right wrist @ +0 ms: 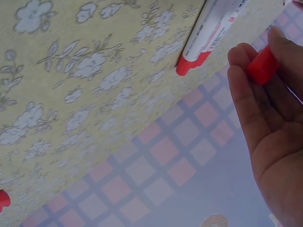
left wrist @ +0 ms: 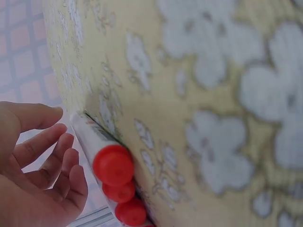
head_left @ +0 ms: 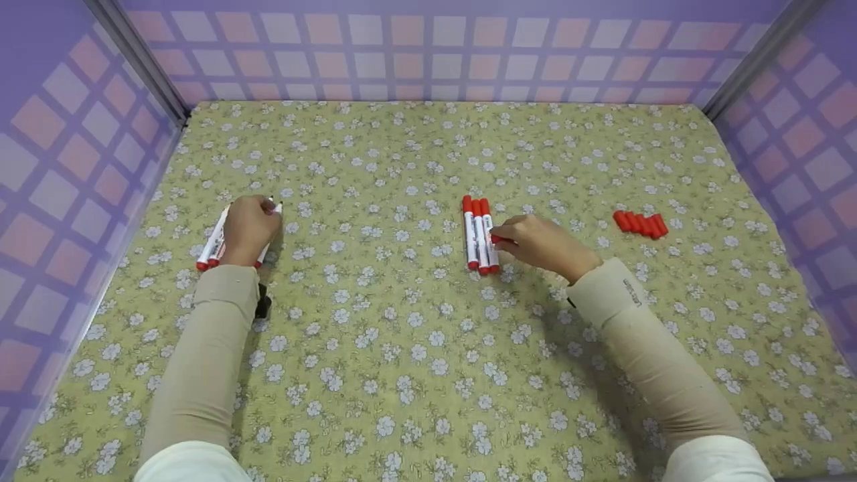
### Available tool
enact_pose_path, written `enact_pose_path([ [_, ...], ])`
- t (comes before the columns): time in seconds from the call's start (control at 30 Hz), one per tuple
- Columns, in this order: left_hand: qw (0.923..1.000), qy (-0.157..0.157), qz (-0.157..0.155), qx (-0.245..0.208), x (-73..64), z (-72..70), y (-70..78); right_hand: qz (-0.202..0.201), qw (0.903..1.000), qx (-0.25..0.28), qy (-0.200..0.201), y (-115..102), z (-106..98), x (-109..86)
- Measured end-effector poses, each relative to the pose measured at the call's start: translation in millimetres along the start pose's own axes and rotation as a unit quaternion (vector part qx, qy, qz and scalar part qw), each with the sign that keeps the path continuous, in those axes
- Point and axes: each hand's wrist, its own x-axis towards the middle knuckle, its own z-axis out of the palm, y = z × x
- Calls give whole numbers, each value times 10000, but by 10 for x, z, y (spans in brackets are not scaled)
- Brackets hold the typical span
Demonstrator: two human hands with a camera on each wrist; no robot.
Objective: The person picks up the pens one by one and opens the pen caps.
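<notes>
At the left of the head view lie several white markers [head_left: 213, 242] with red ends and bare dark tips. My left hand [head_left: 250, 226] is over them, partly hiding them. Its fingers are loosely bent beside the markers in the left wrist view, with nothing visible between thumb and fingers. My right hand [head_left: 541, 245] pinches a red marker cap [right wrist: 263, 66] between thumb and fingers. That hand is just right of a row of red-capped white markers [head_left: 477, 231], lying side by side near the middle.
Several loose red caps [head_left: 641, 224] lie in a slanting row on the right. A yellow flowered cloth [head_left: 375, 348] covers the table. Purple checked panels [head_left: 428, 50] stand along its back and both sides.
</notes>
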Motion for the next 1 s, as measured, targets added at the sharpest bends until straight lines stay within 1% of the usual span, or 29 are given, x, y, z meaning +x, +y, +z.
enact_pose_path([
  [0.17, 9998, -35, 101, -189, -10, 36, 99, 224, 9995, -10, 218, 108, -9, -52],
  [0.37, 9989, -126, 341, -300, -28, 143, 292, 674, 9969, 21, 409, 227, -27, -116],
  [0.5, 9966, -393, 439, -568, -42, 256, 435, 1062, 9932, 16, 473, 300, -28, -159],
  [0.6, 9940, -608, 489, -760, -59, 338, 550, 1415, 9886, 31, 510, 357, -23, -201],
  [0.73, 9884, -904, 488, -1120, -91, 464, 706, 1897, 9802, 186, 537, 449, -29, -258],
  [0.83, 9818, -1190, 483, -1399, -112, 573, 817, 2141, 9745, 296, 603, 543, -36, -300],
  [0.93, 9747, -1455, 481, -1629, -138, 675, 928, 2288, 9687, 597, 761, 644, -45, -350],
  [1.0, 9698, -1587, 501, -1784, -158, 732, 1005, 2404, 9619, 915, 925, 709, -54, -386],
])
